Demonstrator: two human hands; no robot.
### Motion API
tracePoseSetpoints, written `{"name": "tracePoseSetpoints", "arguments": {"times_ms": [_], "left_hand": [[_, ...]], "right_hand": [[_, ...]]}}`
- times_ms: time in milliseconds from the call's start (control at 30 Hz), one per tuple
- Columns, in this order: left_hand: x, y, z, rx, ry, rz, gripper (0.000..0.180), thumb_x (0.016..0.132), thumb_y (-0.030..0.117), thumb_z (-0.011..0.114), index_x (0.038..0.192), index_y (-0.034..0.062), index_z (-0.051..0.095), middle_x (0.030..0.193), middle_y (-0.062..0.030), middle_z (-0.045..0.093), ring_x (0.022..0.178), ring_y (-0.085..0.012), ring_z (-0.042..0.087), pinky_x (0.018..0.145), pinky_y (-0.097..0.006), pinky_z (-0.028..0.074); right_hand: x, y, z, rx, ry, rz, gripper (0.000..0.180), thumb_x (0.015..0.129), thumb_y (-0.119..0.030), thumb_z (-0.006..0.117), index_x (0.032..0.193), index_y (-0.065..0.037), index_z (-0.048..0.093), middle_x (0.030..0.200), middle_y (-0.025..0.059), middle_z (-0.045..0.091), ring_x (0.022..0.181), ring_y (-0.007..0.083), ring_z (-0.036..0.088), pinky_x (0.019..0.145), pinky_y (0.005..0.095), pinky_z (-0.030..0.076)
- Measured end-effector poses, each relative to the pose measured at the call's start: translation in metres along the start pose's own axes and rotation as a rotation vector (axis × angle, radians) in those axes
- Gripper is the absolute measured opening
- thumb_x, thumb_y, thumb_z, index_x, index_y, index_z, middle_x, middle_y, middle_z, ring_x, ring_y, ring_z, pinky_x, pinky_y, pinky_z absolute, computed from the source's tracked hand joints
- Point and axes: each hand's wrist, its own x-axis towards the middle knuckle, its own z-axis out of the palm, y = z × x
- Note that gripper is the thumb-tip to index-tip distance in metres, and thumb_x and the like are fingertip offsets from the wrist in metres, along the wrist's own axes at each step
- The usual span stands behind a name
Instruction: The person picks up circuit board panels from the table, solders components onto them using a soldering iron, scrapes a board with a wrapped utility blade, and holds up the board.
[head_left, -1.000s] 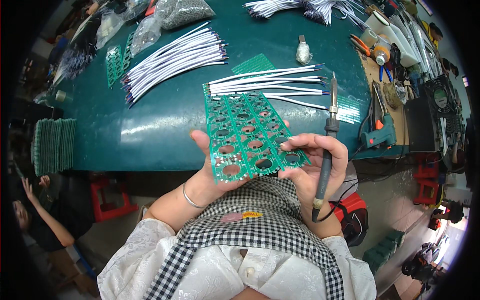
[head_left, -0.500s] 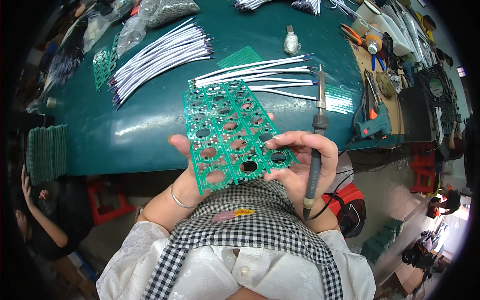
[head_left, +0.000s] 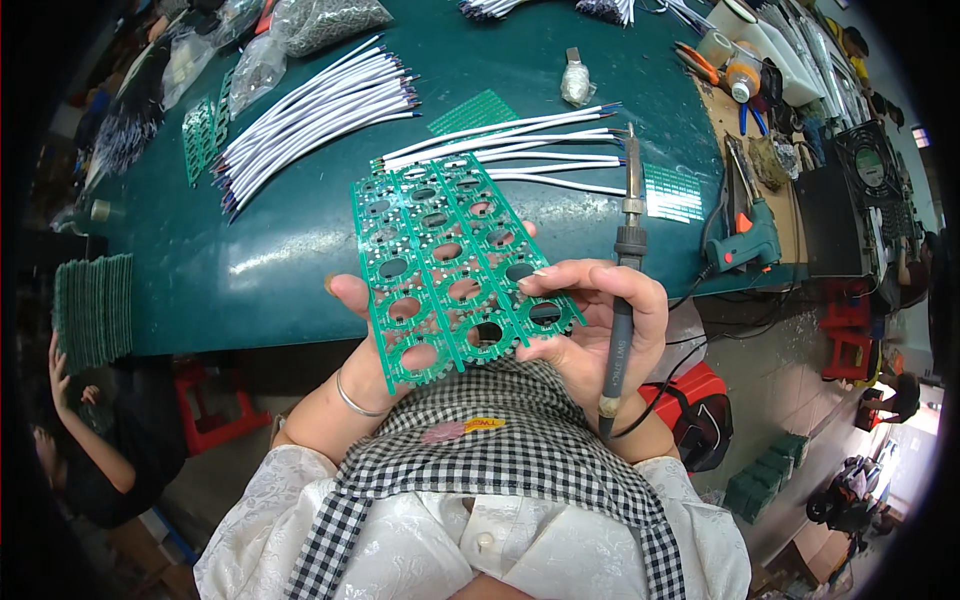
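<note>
A green circuit board panel (head_left: pixel 433 262) with rows of round holes is tilted up above the table's near edge. From below and the left side, my left hand (head_left: pixel 362 345) supports it, its fingers showing through the holes. My right hand (head_left: pixel 600 325) pinches the panel's lower right corner between thumb and fingers. That hand also carries a soldering iron (head_left: pixel 622 335), its handle lying across the fingers and its metal tip pointing away from me. Just beyond the panel lie several white cables (head_left: pixel 540 140) with coloured wire ends, partly hidden by it.
A thick bundle of white cables (head_left: pixel 310 120) lies at the left. Another green perforated sheet (head_left: pixel 475 112) sits behind the loose cables. At the right are a green glue gun (head_left: pixel 745 245) and orange-handled pliers (head_left: pixel 697 62). A stack of green panels (head_left: pixel 95 310) stands far left, beside another person's hand.
The panel, both my hands and the soldering iron have shifted slightly left. My grip looks the same. The other person's hand at the left has moved slightly.
</note>
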Motion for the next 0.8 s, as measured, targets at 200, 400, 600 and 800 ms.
{"name": "tracePoseSetpoints", "arguments": {"times_ms": [200,400,600,800], "left_hand": [[0.002,-0.002,-0.001,-0.083,-0.062,0.056,0.132,0.058,0.086,0.061,0.152,0.0026,0.02,0.15,-0.0314,0.028,0.138,-0.0428,0.035,0.111,-0.054,0.037],[0.002,-0.004,-0.003,-0.055,-0.06,0.087,0.132,0.058,0.087,0.06,0.151,0.0011,0.022,0.149,-0.0308,0.03,0.135,-0.0433,0.038,0.109,-0.056,0.038],[-0.002,0.001,0.006,0.054,0.002,0.072,0.134,0.057,0.09,0.055,0.151,0.0008,0.02,0.15,-0.0305,0.029,0.136,-0.0423,0.037,0.11,-0.055,0.036],[-0.001,-0.002,-0.005,-0.043,-0.034,0.039,0.135,0.057,0.089,0.056,0.152,0.0015,0.019,0.15,-0.0289,0.031,0.136,-0.0386,0.038,0.111,-0.051,0.037]], "right_hand": [[-0.002,0.001,0.0,-0.087,0.034,-0.051,0.074,0.071,-0.002,0.083,0.129,-0.004,0.037,0.12,0.0239,0.058,0.109,0.0297,0.063,0.091,0.0395,0.057],[-0.003,0.001,0.001,-0.109,0.037,-0.044,0.077,0.07,-0.003,0.084,0.13,-0.005,0.036,0.122,0.0242,0.057,0.11,0.0303,0.062,0.092,0.04,0.056],[-0.004,0.0,0.002,-0.109,0.048,-0.016,0.077,0.07,-0.003,0.084,0.13,-0.005,0.036,0.122,0.0235,0.057,0.109,0.03,0.062,0.094,0.0403,0.055],[-0.004,-0.003,0.005,-0.124,0.057,0.019,0.077,0.07,-0.003,0.084,0.13,-0.005,0.036,0.123,0.0228,0.056,0.109,0.0285,0.062,0.095,0.0394,0.054]]}}
